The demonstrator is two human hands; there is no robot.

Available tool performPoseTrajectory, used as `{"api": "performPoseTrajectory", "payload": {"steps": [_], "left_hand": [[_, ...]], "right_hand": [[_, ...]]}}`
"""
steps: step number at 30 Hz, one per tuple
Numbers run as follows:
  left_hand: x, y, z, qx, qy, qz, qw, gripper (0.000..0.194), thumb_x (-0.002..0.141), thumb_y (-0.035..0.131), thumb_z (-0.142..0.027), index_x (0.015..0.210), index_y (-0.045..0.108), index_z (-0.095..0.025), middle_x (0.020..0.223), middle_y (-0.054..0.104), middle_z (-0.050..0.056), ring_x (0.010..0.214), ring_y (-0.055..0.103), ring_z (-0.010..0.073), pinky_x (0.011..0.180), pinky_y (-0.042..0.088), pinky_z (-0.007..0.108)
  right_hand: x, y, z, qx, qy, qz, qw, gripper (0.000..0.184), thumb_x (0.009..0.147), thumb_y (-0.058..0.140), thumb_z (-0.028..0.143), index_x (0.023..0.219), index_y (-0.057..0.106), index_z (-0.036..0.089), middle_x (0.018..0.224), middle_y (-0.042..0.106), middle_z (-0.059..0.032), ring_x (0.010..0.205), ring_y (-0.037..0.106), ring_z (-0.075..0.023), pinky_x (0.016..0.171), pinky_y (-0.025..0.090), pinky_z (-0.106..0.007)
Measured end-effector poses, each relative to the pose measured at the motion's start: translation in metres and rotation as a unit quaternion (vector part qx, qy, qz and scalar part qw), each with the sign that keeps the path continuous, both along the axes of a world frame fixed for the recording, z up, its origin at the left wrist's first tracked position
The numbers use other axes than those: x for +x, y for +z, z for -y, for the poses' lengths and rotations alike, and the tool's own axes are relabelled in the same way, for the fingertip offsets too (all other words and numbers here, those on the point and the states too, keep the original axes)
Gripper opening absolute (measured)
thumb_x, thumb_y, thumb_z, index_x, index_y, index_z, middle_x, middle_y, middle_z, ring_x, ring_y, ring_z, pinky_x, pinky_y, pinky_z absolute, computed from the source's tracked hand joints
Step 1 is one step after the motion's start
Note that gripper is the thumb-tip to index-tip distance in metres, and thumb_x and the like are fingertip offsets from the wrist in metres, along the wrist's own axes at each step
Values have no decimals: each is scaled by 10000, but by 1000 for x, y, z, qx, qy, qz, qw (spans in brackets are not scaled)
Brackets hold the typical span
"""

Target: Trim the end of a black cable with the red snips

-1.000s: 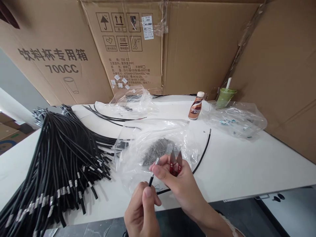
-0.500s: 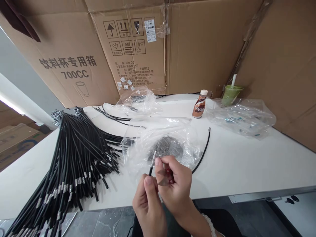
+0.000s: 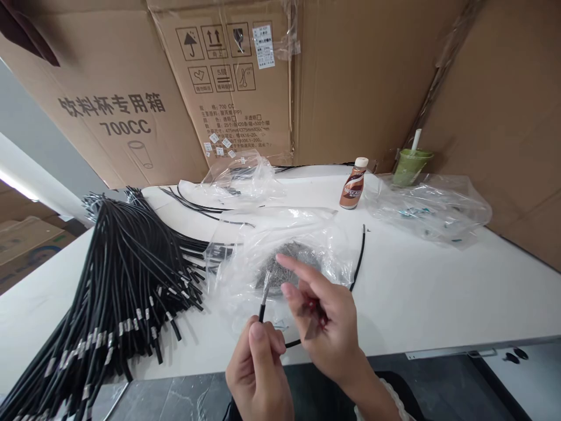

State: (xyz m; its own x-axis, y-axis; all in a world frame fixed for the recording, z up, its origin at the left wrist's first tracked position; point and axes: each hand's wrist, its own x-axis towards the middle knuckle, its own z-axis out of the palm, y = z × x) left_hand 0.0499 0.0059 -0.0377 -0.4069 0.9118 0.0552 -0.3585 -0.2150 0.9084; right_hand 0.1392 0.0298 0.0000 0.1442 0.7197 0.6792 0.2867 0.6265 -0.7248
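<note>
My left hand [image 3: 260,365] is closed, thumb and fingers pinching a black cable [image 3: 262,313] near one end. A bare, silvery braided tip [image 3: 266,285] sticks up from its black sheath. The cable seems to pass behind my right hand and curve up to another end with a small metal piece on the table. My right hand [image 3: 331,313] is just right of the tip, thumb and index finger apart, not touching it. Its other fingers curl into shadow with small red spots I cannot make out. Behind both hands lies a clear plastic bag [image 3: 236,280] holding a heap of small grey metal pieces [image 3: 287,263].
A large bundle of black cables [image 3: 131,263] covers the table's left side. At the back stand a brown bottle [image 3: 354,184] and a green cup [image 3: 411,168] with a straw. Another clear bag [image 3: 456,204] lies right. Cardboard [image 3: 372,82] walls the back of the white table [image 3: 438,292].
My right thumb and index finger have left the braided tip and spread apart. My left hand still holds the cable, slightly lower and further left.
</note>
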Motion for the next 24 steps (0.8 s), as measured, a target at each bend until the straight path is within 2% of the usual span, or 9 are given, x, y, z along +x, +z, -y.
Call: {"api": "performPoseTrajectory", "payload": {"steps": [3, 5, 10, 15, 20, 24], "left_hand": [[-2, -2, 0, -13, -9, 6, 1000, 521, 708, 764, -589, 477, 548, -175, 465, 459, -19, 457, 445, 101, 429, 399, 196], [-3, -2, 0, -21, -13, 10, 1000, 529, 705, 768, -585, 458, 546, -172, 465, 470, -15, 453, 447, 102, 434, 398, 203], [0, 3, 1, -33, -12, 28, 999, 528, 721, 766, -564, 471, 520, -170, 471, 450, -30, 462, 424, 95, 453, 400, 209], [2, 5, 4, -36, -4, 41, 999, 505, 702, 780, -570, 496, 547, -172, 507, 469, -32, 505, 458, 92, 479, 429, 184], [6, 7, 4, -58, -8, 48, 997, 488, 734, 743, -592, 545, 581, -173, 507, 477, -32, 462, 440, 81, 437, 413, 180], [11, 8, 4, -79, 16, 43, 996, 539, 718, 726, -643, 533, 532, -174, 460, 454, -45, 410, 406, 70, 398, 391, 180]], "right_hand": [[-2, -2, -2, 55, -31, 69, 996, 302, 940, 533, 135, 1232, 610, 150, 512, 406, 98, 409, 314, -48, 417, 309, -187], [-4, -3, -2, 78, -58, 92, 991, 298, 946, 529, 133, 1233, 600, 169, 524, 462, 92, 406, 326, -54, 416, 309, -206], [-7, -4, 3, 87, -110, 110, 984, 256, 947, 561, 134, 1188, 600, 211, 577, 568, 77, 410, 402, -52, 432, 343, -213], [-6, 0, 7, 54, -122, 90, 987, 70, 931, 618, 157, 971, 631, 214, 581, 587, 82, 403, 405, -31, 429, 354, -187], [-3, -1, 10, 86, -113, 133, 981, 62, 937, 584, 138, 916, 617, 186, 642, 653, 62, 489, 543, -40, 501, 426, -176], [-3, -6, 14, 104, -114, 191, 969, 104, 964, 517, 176, 907, 603, 168, 644, 661, 39, 496, 568, -62, 461, 387, -216]]}}
